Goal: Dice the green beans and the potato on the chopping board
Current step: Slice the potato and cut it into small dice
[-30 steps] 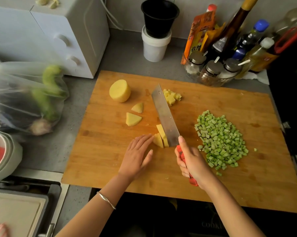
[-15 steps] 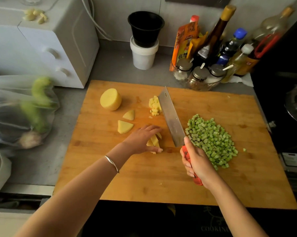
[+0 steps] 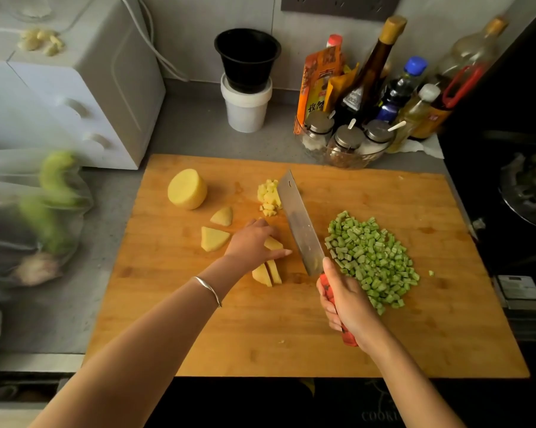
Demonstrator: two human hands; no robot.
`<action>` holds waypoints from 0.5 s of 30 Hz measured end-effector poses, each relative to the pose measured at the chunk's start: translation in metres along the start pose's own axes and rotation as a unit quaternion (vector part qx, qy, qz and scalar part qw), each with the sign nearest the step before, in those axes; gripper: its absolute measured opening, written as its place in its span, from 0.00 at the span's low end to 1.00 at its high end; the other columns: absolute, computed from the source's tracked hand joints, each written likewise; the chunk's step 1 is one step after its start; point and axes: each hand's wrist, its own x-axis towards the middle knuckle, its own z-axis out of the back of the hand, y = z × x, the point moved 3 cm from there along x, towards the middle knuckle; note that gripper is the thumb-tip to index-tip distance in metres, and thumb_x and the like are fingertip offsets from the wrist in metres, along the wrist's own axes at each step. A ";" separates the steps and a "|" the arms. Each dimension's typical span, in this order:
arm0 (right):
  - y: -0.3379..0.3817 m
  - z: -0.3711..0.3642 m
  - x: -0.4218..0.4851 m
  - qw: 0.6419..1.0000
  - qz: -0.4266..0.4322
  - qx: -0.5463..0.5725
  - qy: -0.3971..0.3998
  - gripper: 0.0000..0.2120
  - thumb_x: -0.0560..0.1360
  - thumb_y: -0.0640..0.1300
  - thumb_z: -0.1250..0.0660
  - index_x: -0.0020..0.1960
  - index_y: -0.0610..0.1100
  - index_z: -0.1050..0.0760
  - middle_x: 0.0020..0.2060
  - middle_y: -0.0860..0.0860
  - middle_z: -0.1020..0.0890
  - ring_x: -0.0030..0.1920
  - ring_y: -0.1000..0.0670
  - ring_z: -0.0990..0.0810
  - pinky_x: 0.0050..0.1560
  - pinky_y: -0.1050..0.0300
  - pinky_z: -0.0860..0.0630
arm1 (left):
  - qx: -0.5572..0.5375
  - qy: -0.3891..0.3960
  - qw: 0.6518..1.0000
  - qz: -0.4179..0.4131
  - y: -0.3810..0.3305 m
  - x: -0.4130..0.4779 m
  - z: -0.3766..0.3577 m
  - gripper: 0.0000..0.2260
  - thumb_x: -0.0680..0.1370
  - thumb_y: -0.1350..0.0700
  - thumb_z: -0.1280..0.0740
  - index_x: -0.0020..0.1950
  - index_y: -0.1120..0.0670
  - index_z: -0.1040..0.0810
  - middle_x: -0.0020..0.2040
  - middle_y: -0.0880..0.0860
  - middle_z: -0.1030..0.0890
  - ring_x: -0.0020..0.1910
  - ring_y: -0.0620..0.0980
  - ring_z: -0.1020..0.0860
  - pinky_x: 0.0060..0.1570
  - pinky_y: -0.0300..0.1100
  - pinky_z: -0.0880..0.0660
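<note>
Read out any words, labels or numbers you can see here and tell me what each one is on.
"COOKI", the rest not visible: on the dark surface below the chopping board.
Large Chinese characters on the orange pouch: too blurred to read.
Label on the dark bottle: blurred, unreadable.

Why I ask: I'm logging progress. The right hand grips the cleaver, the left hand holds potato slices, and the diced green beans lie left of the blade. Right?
No: the head view shows the diced green beans lying right of the cleaver blade, not left. The rest stands: the right hand grips the cleaver and the left hand holds potato slices.
</note>
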 end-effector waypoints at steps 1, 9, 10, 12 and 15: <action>-0.002 0.000 0.000 1.000 -0.002 -0.001 -0.001 0.27 0.74 0.66 0.45 0.35 0.42 0.34 0.22 0.50 0.37 0.20 0.51 0.41 0.23 0.60 0.43 | 0.001 -0.004 1.000 0.003 -0.001 0.001 -0.001 0.24 0.70 0.33 0.34 0.58 0.48 0.23 0.59 0.51 0.25 0.65 0.54 0.32 0.58 0.47 0.28; -0.009 0.009 0.001 1.000 -0.017 0.010 -0.013 0.26 0.78 0.63 0.46 0.36 0.41 0.34 0.21 0.50 0.38 0.19 0.52 0.40 0.22 0.61 0.42 | 0.019 0.135 0.989 -0.057 -0.005 0.016 0.019 0.16 0.75 0.43 0.33 0.59 0.49 0.23 0.59 0.51 0.26 0.60 0.51 0.30 0.57 0.45 0.30; -0.009 0.010 0.001 1.000 -0.017 0.011 -0.015 0.26 0.78 0.63 0.46 0.36 0.41 0.34 0.21 0.51 0.37 0.19 0.52 0.40 0.22 0.61 0.42 | 0.033 0.154 0.985 -0.068 -0.007 0.018 0.021 0.16 0.75 0.46 0.31 0.59 0.50 0.23 0.58 0.51 0.26 0.58 0.50 0.29 0.56 0.44 0.29; -0.009 0.012 0.002 1.000 -0.012 0.011 -0.020 0.26 0.78 0.62 0.46 0.36 0.41 0.34 0.21 0.50 0.37 0.19 0.53 0.39 0.21 0.62 0.41 | 0.044 0.184 0.979 -0.072 -0.011 0.023 0.024 0.15 0.74 0.49 0.28 0.58 0.52 0.23 0.57 0.51 0.25 0.57 0.50 0.27 0.54 0.43 0.29; -0.009 0.014 0.001 1.000 -0.012 0.013 -0.025 0.26 0.78 0.62 0.46 0.37 0.40 0.34 0.21 0.50 0.37 0.19 0.52 0.39 0.21 0.62 0.41 | 0.060 0.213 0.972 -0.078 -0.021 0.031 0.026 0.15 0.72 0.53 0.26 0.56 0.54 0.21 0.55 0.52 0.22 0.54 0.51 0.24 0.53 0.44 0.26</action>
